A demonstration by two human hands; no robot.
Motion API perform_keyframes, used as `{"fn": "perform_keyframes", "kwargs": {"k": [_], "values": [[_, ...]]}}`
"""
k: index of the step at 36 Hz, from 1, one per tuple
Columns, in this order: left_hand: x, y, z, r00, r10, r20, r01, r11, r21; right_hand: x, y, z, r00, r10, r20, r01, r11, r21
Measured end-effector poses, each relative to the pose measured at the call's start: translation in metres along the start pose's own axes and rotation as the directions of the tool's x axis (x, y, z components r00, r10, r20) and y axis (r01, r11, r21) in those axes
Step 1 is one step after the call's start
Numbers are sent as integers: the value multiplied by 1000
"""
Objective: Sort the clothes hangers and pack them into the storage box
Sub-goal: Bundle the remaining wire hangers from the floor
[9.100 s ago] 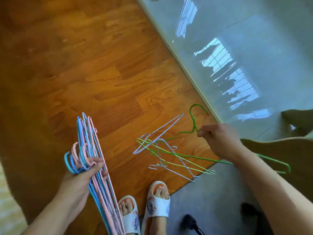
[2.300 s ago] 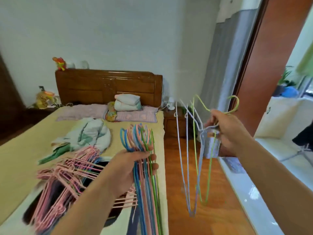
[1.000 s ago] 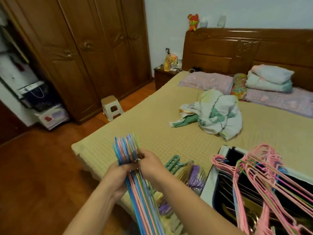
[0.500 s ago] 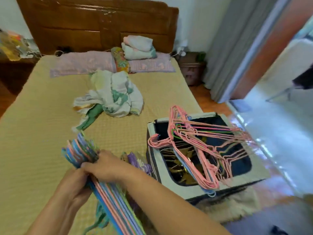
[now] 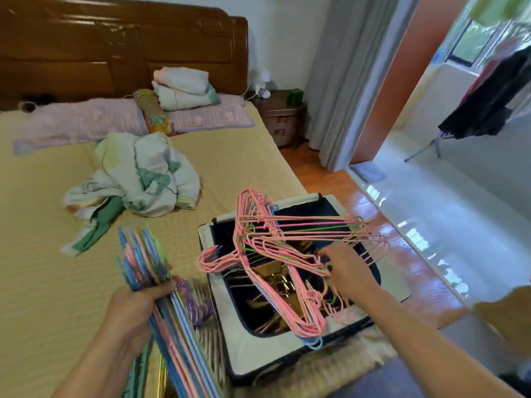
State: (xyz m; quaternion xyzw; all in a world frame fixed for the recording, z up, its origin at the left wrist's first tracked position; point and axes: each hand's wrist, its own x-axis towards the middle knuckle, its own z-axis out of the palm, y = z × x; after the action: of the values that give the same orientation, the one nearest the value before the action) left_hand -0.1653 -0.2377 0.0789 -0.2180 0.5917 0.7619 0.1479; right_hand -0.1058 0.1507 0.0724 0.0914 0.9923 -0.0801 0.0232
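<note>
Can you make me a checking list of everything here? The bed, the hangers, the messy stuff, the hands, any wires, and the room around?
Surface: a bed with a tan quilted cover.
Job's things: a dark storage box, open, at the bed's edge; a tangle of pink hangers lies across its top; gold hangers sit inside.
Clutter: crumpled bedding, purple hangers beside the box, folded cloths on the pillows.
Hands: left hand grips a bundle of mixed-colour hangers; right hand is at the pink hangers, grip unclear.
Cables: a thin wire by the headboard.
Surroundings: nightstand, grey curtain, wooden floor, dark clothes hanging outside.
</note>
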Motion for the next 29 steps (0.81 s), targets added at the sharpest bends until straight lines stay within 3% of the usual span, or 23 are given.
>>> {"fn": "perform_keyframes", "kwargs": {"k": [3,5,7,10,14,22,29], "values": [[0,-6,18,999,32,-27,-33,999,-17,25,43,4,906,-304,296,389,874,-292],[-3,-8,28,999,34,-38,-36,998,-45,37,62,14,795,-385,469,584,694,-420],[-5,-16,36,997,42,-61,-46,997,-66,48,78,20,739,-416,531,665,579,-472],[-10,-23,43,995,34,-96,-44,994,-103,55,89,20,773,-375,511,620,615,-487],[-20,-33,52,992,9,-122,-25,990,-138,50,103,34,739,-506,446,674,563,-478],[-39,-32,70,988,31,-152,-51,990,-129,72,94,45,791,-485,372,588,770,-247],[-45,-32,64,987,0,-159,-21,991,-131,92,103,22,771,-532,350,583,811,-51]]}}
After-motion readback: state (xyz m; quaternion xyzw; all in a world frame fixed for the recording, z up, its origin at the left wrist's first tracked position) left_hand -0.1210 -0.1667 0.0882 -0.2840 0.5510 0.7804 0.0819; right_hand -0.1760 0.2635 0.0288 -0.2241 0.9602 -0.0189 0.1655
